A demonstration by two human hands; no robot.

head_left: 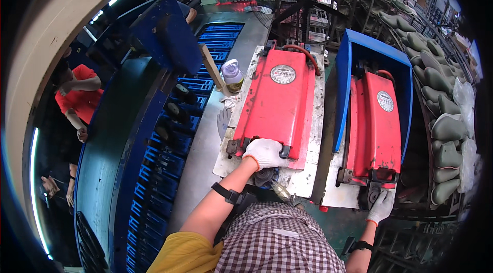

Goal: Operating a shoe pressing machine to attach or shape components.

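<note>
My left hand (264,154), in a white knitted glove, is closed over the black handle at the front edge of the left red machine cover (275,98). The cover lies lowered on its pale, stained base plate (226,162). Just below that hand sits a dark round metal part (263,176), partly covered. My right hand (381,206), also gloved in white, has its fingers bent against a dark metal lever with a round disc (373,197). That lever is at the front of the right red machine cover (377,119), below its black handle (385,175). The right fingertips are partly hidden.
A blue hood (372,44) surrounds the right machine. To the left runs a conveyor with blue slats (174,157), carrying dark shoe parts. A bottle (232,74) and a grey glove (223,121) lie beside it. Racks of green soles (444,155) stand right. Other people work far left.
</note>
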